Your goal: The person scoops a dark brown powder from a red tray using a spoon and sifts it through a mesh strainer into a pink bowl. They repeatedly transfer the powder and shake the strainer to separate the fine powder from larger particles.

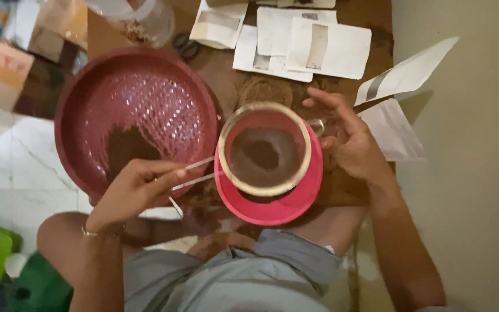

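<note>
A wide maroon perforated basin [137, 115] fills the view from nine to eleven o'clock, with a patch of brown powder [125, 147] on its floor. Just beside it at centre sits a pink bowl [278, 205], and a round metal sieve [265, 149] (holding more brown powder) rests across its rim. White paper pouches [301, 40] lie at twelve to two o'clock. The left hand [137, 188], at seven o'clock, grips the sieve's wire handle. The right hand [347, 138], at three o'clock, is open, fingers spread beside the sieve's far rim.
</note>
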